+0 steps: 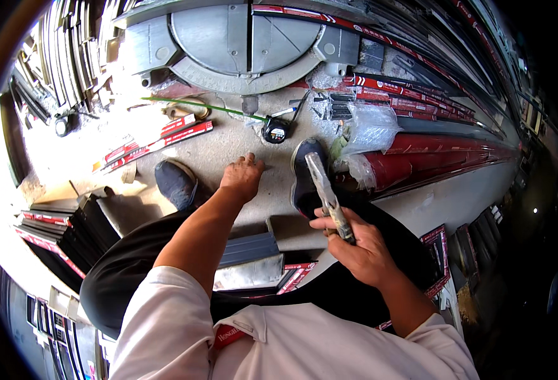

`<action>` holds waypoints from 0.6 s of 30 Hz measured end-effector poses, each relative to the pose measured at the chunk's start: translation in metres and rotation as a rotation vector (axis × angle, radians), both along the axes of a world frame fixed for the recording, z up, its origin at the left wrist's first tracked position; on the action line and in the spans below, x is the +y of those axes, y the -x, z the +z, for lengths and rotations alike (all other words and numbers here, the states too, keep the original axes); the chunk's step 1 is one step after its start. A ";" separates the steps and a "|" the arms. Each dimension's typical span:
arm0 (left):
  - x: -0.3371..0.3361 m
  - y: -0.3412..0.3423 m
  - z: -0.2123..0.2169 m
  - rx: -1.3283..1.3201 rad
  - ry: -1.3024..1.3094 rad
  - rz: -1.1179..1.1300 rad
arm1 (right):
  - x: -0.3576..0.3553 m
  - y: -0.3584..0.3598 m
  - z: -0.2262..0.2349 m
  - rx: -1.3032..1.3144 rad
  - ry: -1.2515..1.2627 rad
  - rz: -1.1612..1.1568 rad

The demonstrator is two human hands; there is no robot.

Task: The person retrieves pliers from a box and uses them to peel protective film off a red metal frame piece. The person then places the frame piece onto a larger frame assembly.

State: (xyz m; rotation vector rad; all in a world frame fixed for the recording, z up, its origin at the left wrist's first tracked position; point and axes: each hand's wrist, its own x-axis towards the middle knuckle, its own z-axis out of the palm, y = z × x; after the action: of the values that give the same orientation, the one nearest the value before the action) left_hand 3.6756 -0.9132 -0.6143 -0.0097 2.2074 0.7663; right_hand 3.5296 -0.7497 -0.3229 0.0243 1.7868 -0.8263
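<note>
Tool [323, 183] in right hand [362, 250], left hand [242, 177] forward

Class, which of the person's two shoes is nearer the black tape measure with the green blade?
The right shoe, just below and right of the tape measure in the picture; the left shoe is farther off, left of the left hand.

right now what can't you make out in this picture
All in the head view:
Part of the metal tool, covered by the right hand.
The palm of the left hand, hidden beneath its own back.
The far side of the grey round machine, cut off by the top edge.
Graduations on the tape measure, too small to read.
</note>
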 end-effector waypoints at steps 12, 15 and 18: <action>0.007 -0.019 -0.033 0.128 -0.028 -0.274 | 0.019 -0.037 0.046 0.216 0.242 -0.193; 0.003 0.008 0.009 0.038 -0.046 -0.235 | 0.018 -0.046 0.055 0.268 0.314 -0.239; 0.002 0.034 0.047 0.103 -0.050 -0.092 | 0.029 -0.054 0.056 0.403 0.405 -0.150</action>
State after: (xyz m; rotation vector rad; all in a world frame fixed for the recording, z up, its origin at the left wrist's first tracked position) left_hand 3.6413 -0.9110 -0.5677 0.1583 2.2674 0.7856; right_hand 3.5836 -0.7208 -0.2670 -0.2946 1.9696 -1.3647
